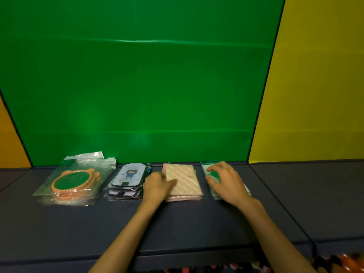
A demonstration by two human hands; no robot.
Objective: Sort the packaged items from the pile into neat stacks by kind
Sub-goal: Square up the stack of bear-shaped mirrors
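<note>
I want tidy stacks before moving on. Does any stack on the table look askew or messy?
Mostly the orange-framed mirror stack at far left: its clear bags are fanned out, with edges poking past each other at the back. The cartoon-card stack and the quilted pink stack look squarer. The left hand and right hand cover parts of the others.

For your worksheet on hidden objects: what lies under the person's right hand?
The right hand rests on a pale green packet stack; one green disc shows. The stack's depth is hidden.

near table [177, 229]: open | far edge: four stacks [183, 182] just beside each other
</note>
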